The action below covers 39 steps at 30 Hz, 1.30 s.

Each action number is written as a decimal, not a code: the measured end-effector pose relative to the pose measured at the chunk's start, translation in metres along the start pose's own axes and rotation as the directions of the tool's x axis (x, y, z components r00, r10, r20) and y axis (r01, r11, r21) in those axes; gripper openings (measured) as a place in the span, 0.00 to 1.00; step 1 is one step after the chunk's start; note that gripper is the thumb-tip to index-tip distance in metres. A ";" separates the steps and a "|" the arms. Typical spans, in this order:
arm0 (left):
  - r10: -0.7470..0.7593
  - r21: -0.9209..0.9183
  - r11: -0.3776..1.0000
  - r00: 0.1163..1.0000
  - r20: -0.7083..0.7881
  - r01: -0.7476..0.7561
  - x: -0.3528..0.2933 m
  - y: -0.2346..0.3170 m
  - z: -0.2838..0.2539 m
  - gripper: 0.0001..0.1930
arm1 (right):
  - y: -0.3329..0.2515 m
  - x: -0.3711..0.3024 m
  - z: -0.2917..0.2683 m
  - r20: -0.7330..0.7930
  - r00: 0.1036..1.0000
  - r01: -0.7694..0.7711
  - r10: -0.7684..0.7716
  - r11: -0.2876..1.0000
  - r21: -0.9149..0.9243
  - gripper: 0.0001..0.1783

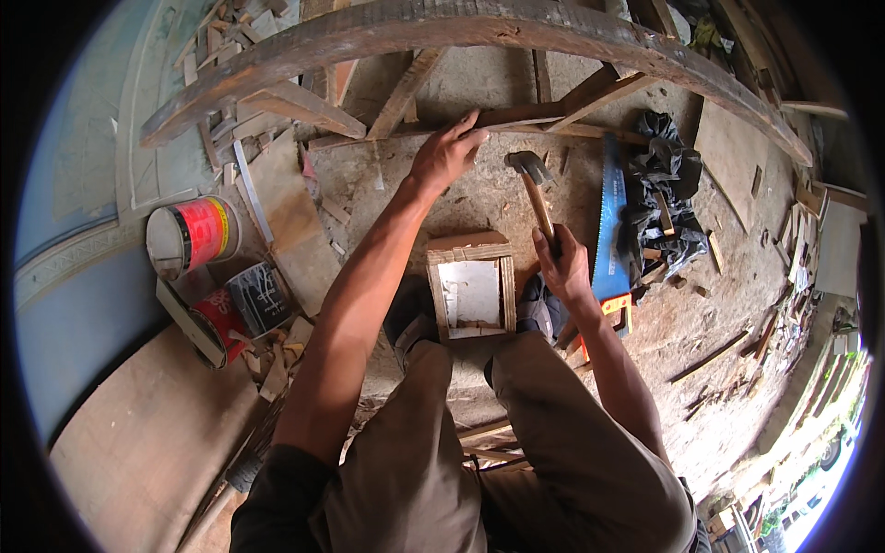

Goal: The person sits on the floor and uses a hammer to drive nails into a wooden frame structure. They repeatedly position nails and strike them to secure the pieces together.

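A claw hammer (537, 202) is in my right hand (565, 264), fingers wrapped round the lower handle and its metal head pointing away from me. My left hand (450, 153) reaches forward to a dark wooden bar (521, 114) low in the wooden frame. Its fingers are stretched and slightly apart at the bar's edge; whether they touch it I cannot tell. Between my feet stands a small rectangular wooden box (506, 300), with a pale panel (472, 291) showing inside its rim.
A long curved-looking beam (461, 28) crosses the far side, with braces below. A blue handsaw (609, 221) lies right of my right hand, beside crumpled black plastic (668, 170). Paint cans (192, 238) stand at left. Wood scraps (765, 336) litter the floor.
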<state>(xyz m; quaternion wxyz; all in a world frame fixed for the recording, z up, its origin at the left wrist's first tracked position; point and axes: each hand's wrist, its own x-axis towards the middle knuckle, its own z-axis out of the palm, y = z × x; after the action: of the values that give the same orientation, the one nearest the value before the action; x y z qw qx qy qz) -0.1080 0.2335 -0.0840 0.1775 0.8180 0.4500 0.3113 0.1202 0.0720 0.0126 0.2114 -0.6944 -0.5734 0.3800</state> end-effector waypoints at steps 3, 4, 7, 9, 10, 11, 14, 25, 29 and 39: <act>-0.017 -0.016 1.000 1.000 0.004 0.017 -0.001 0.000 -0.005 0.15 | -0.005 0.001 0.003 -0.004 1.000 0.002 -0.002 1.000 0.025 0.17; -0.018 -0.037 0.999 1.000 -0.004 0.017 0.002 0.003 -0.007 0.13 | -0.006 0.001 0.002 -0.011 1.000 -0.001 0.002 0.999 0.037 0.17; -0.004 -0.076 0.997 1.000 -0.012 0.003 0.009 0.008 -0.014 0.09 | -0.006 0.003 0.001 -0.012 1.000 0.015 -0.015 0.999 0.033 0.17; 0.012 -0.116 0.993 1.000 -0.012 -0.014 0.011 0.008 -0.021 0.08 | -0.009 0.006 0.001 -0.009 1.000 0.026 -0.026 0.999 0.021 0.17; 0.020 -0.152 0.988 1.000 -0.010 -0.021 0.011 0.007 -0.027 0.07 | -0.011 0.006 -0.001 -0.007 1.000 0.026 -0.026 1.000 0.013 0.17; 0.028 -0.189 0.982 1.000 -0.007 -0.029 0.010 0.006 -0.032 0.06 | -0.012 0.007 -0.002 -0.013 0.999 0.034 -0.034 0.999 0.016 0.18; -0.002 -0.224 0.974 0.983 -0.184 -0.040 0.016 0.001 -0.048 0.04 | -0.013 0.011 -0.006 -0.029 0.999 0.040 -0.039 0.999 0.018 0.18; -0.200 -0.318 0.942 0.943 -0.267 0.110 0.013 0.002 -0.044 0.05 | -0.010 0.013 -0.005 -0.046 0.999 0.024 -0.022 0.999 0.033 0.19; -0.353 -0.393 0.883 0.915 -0.195 0.257 0.005 0.011 -0.039 0.06 | -0.001 0.010 -0.006 -0.029 0.999 0.016 -0.016 1.000 -0.012 0.18; -0.397 -0.468 0.756 0.888 0.229 0.459 -0.033 0.067 -0.043 0.21 | 0.025 0.016 -0.003 -0.268 0.828 0.329 -0.493 0.813 -0.480 0.16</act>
<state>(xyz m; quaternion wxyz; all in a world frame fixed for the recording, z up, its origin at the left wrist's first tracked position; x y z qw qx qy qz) -0.1079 0.1698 -0.0256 0.4794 0.6331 0.5155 0.3219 0.1393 0.0813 -0.0085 0.2448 -0.6392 -0.7272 0.0516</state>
